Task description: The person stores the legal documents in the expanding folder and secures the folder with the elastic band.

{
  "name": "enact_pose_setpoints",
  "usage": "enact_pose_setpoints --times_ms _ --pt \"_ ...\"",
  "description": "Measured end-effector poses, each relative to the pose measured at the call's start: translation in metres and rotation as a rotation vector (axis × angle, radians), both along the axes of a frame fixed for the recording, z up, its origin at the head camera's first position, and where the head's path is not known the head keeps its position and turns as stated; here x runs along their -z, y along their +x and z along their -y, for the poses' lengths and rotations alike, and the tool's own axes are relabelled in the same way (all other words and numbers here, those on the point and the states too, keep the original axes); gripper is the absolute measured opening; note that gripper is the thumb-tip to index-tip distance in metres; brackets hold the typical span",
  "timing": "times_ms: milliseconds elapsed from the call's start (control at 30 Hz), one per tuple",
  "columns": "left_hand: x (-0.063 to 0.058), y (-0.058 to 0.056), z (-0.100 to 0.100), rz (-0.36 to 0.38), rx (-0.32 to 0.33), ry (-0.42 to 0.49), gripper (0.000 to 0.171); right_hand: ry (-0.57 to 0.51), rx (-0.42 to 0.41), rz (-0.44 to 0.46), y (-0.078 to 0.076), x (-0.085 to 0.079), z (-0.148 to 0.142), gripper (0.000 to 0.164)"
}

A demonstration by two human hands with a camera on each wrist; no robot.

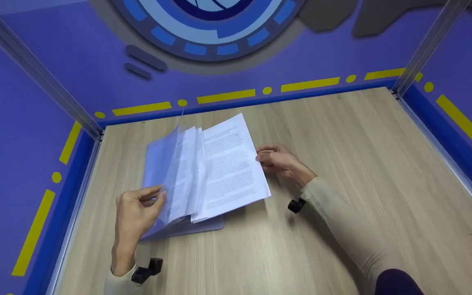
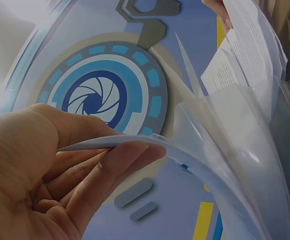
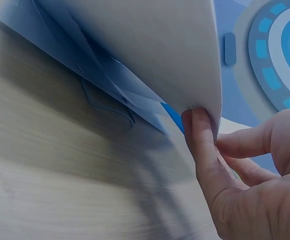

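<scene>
A translucent bluish document folder (image 1: 157,162) lies opened on the table, with clear plastic leaves standing up inside it. Between thumb and fingers, my left hand (image 1: 135,211) pinches the edge of the folder's raised cover; the left wrist view shows this bent cover edge (image 2: 210,172) close up. Printed sheets (image 1: 232,164) lean out of the folder toward the right. My right hand (image 1: 279,162) pinches their right edge, thumb on one face and fingers behind. From the right wrist view, the blank back of the sheets (image 3: 160,45) hides most of the folder's inside.
The wooden table (image 1: 342,164) is bounded by blue-purple panels (image 1: 55,82) at the back and sides, with metal posts at the corners. A thin cord (image 3: 97,106) hangs by the folder's lower edge. Each wrist carries a small black camera mount (image 1: 296,205).
</scene>
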State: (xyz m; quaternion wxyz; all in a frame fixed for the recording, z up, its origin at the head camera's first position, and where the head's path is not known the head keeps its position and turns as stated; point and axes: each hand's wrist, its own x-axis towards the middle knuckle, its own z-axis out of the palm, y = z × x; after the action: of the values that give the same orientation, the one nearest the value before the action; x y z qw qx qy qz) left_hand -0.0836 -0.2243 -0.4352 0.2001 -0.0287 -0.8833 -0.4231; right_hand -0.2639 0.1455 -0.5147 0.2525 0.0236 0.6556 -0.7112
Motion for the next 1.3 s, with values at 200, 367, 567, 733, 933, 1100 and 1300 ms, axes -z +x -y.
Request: enact_pose_setpoints --times_ms 200,367,567,733,933,1100,1300 --pt "0.0 -0.001 0.001 -0.006 0.007 0.007 0.018 0.008 0.002 0.008 -0.005 0.0 0.001 0.031" --pt "0.0 -0.001 0.001 -0.01 0.009 0.007 0.018 0.002 0.02 0.015 -0.007 0.0 0.003 0.031" --pt "0.0 -0.001 0.0 -0.009 0.008 0.009 0.018 -0.007 0.024 0.009 -0.005 0.001 0.01 0.029" --pt "0.0 -0.001 0.0 0.001 0.007 0.009 0.018 -0.037 0.023 0.013 0.0 0.003 0.018 0.026" --pt "0.0 -0.002 0.0 -0.007 0.007 0.007 0.018 -0.064 0.035 0.008 0.007 0.007 0.03 0.026" --pt "-0.001 -0.002 0.001 -0.014 0.004 0.001 0.018 -0.079 0.039 0.018 0.01 0.01 0.042 0.023" --pt "0.0 -0.002 0.001 -0.025 0.01 -0.004 0.018 -0.092 0.034 0.028 0.014 0.013 0.057 0.02"
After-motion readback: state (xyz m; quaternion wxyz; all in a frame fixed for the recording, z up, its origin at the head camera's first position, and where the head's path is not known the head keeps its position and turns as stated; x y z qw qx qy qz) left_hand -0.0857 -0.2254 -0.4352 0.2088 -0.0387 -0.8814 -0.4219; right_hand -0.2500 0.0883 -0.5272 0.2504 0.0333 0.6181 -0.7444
